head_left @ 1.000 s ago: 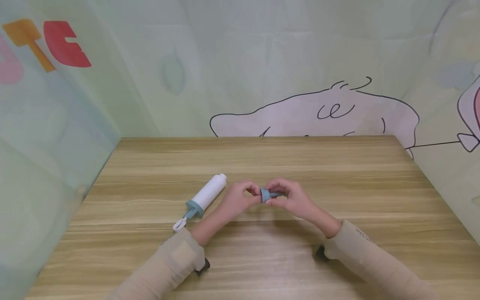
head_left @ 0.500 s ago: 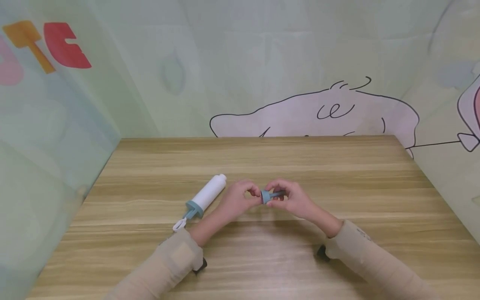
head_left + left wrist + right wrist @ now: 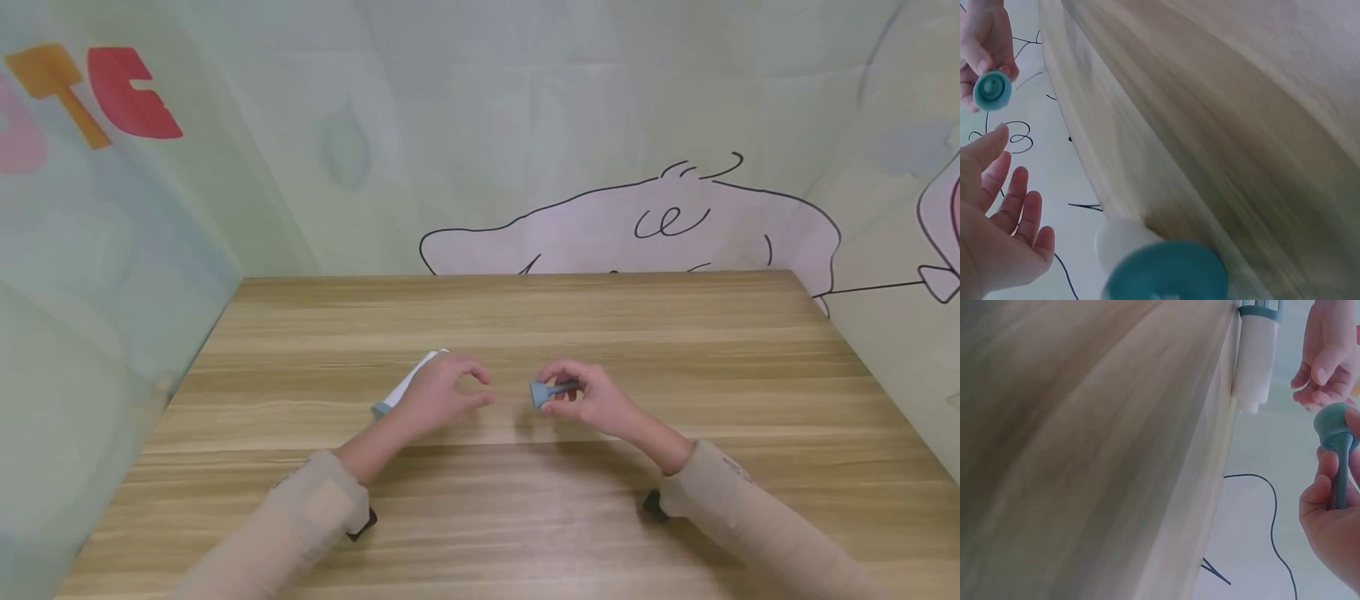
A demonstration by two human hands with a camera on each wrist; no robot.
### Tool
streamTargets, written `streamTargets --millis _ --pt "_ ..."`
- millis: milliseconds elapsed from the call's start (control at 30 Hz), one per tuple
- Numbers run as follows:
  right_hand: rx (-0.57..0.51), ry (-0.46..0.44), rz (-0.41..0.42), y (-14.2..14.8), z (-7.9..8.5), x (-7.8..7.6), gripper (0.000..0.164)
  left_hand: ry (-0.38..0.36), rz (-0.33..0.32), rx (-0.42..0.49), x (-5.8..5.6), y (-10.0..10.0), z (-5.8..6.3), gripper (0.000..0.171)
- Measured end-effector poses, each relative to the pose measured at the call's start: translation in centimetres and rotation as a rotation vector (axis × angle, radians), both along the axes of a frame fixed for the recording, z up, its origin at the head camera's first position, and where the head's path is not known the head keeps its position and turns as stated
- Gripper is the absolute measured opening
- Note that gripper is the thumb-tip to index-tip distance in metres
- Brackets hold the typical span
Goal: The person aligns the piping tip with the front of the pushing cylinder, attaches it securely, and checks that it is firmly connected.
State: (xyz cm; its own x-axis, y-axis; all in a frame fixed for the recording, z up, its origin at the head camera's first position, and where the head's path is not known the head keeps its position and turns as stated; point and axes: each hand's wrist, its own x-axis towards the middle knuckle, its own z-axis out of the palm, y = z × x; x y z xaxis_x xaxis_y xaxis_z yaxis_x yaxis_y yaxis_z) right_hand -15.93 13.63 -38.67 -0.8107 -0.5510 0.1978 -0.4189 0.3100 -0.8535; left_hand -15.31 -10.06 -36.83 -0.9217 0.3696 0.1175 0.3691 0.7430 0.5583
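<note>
Behind everything hangs a pale backdrop [image 3: 480,100]; at ten o'clock on it are a cut-off pink letter [image 3: 21,137], an orange T [image 3: 60,87] and a red letter [image 3: 131,92] that looks like an E, the only writing I can make out. The wood-grained bench [image 3: 510,517] comes next, then two beige sleeves, the right sleeve [image 3: 757,517] bearing small print too tiny to read. On the bench, just beyond the left hand and partly hidden by it, lies a white cylinder [image 3: 1254,359], its plain end towards about two o'clock; it looks like light, stiff, hollow plastic, best held round the barrel. The left grip [image 3: 438,392] is spread, thumb and forefinger apart with nothing between them. The right grip [image 3: 596,406] pinches a small teal piece [image 3: 537,394], at three o'clock from the left and well clear of it. That piece should handle light, smooth and a little slippery, hardly fragile; the cupped head may give slightly, so the slim stem [image 3: 1342,475] just behind it seems the surest hold. No label shows on it.
</note>
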Motion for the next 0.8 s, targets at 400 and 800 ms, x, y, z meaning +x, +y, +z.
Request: streamTargets --millis 400,800 --pt "0.015 -0.002 -0.003 0.5 0.2 0.0 0.026 -0.096 -0.004 -0.044 -0.8 -3.0 0.3 0.03" --pt "0.017 -0.019 -0.007 0.7 0.1 -0.1 0.025 -0.115 0.072 -0.082 -1.9 -5.4 0.2 0.035"
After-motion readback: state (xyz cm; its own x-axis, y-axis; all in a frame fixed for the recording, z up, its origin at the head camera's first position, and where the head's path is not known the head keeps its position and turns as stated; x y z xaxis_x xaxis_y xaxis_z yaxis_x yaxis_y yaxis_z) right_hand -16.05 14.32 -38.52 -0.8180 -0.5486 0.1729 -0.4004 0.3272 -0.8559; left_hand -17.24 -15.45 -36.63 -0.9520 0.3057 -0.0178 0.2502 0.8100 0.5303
